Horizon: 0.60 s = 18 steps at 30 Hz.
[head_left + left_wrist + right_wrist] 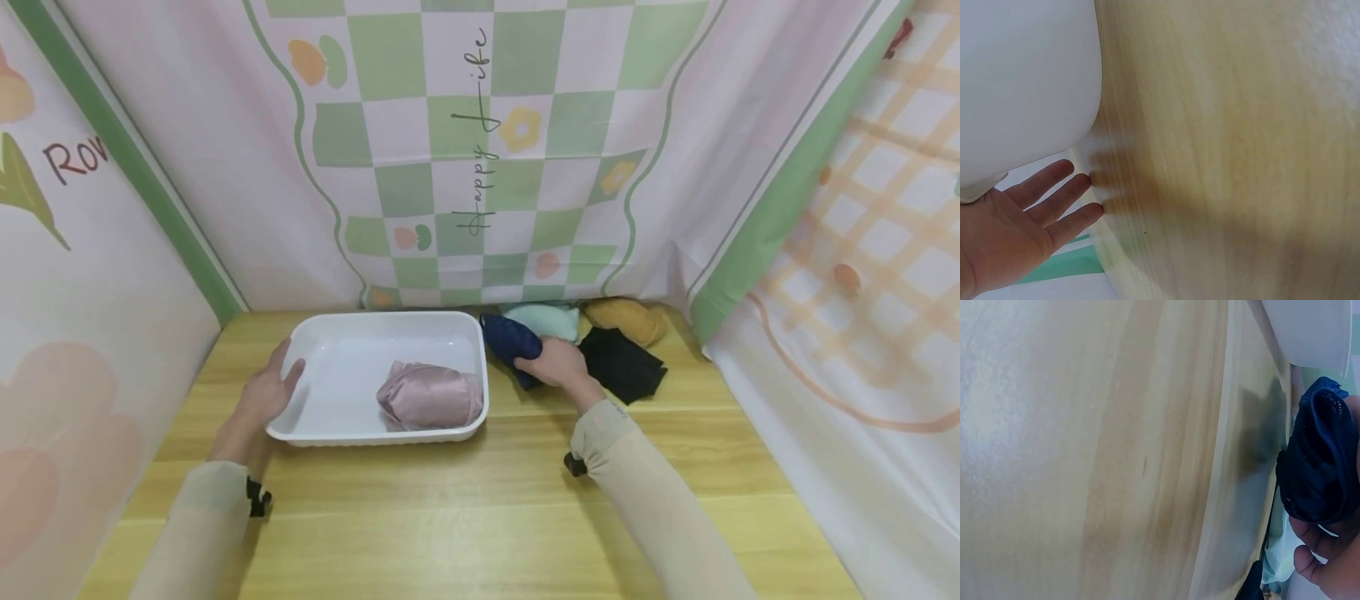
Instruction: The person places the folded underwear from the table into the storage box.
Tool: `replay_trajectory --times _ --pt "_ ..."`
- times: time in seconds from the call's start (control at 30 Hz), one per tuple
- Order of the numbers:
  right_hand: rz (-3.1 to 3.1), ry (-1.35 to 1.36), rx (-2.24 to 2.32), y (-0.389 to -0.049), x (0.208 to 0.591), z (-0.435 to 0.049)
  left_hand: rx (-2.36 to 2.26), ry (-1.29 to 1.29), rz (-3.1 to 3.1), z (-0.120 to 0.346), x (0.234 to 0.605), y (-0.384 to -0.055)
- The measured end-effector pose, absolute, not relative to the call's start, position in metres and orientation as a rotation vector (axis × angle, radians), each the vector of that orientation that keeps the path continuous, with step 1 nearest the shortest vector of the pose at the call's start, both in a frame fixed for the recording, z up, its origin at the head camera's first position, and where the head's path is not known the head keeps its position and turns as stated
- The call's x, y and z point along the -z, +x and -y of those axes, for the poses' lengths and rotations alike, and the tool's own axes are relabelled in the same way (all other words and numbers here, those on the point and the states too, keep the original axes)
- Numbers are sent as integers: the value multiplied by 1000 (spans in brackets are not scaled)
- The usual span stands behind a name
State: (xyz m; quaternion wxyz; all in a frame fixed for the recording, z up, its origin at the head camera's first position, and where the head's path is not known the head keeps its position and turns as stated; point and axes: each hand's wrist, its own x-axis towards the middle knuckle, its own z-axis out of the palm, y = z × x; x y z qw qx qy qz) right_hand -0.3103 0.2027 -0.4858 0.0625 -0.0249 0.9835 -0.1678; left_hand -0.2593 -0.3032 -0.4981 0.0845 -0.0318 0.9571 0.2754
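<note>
One navy bundle (not in the tray yet; 1 of abt 5 visible pcs is, so prob. early on) is just off the tray's R edge, gripped in the R hand, well apart from the L hand, which is at the tray's L edge, thumb over rim, visible fingers straight & spread. Pink bundle: in, near-R corner. Left: mint pc, mustard pc, black cloth, twd worktop's far-R corner.

Prob. home-type nook — wood-grain tbl w/ pastel curtains on 3 sides — "Happy Life" print
</note>
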Motion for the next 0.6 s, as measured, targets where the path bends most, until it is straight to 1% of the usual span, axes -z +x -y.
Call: replay_trajectory --times 0.6 --pt "-3028 -80 637 -309 477 -204 -811 -94 -2864 303 495 -259"
